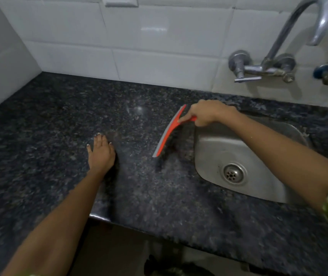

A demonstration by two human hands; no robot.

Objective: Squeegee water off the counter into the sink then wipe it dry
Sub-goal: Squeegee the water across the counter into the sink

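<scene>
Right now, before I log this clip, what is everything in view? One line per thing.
squeegee: one, orange-red with grey blade, on the counter just left of the sink
counter: one, dark speckled stone
sink: one, steel, set in the counter at right
drain: one, metal, in the sink floor
tap: one, chrome, wall-mounted above the sink
wall tiles: many, white, behind the counter
left hand: flat on the counter, open
right hand: fingers closed on the squeegee handle

Our left hand [100, 151] lies flat, palm down, fingers stretched far. Our right hand [207, 114] is curled closed, arm reaching left.
</scene>
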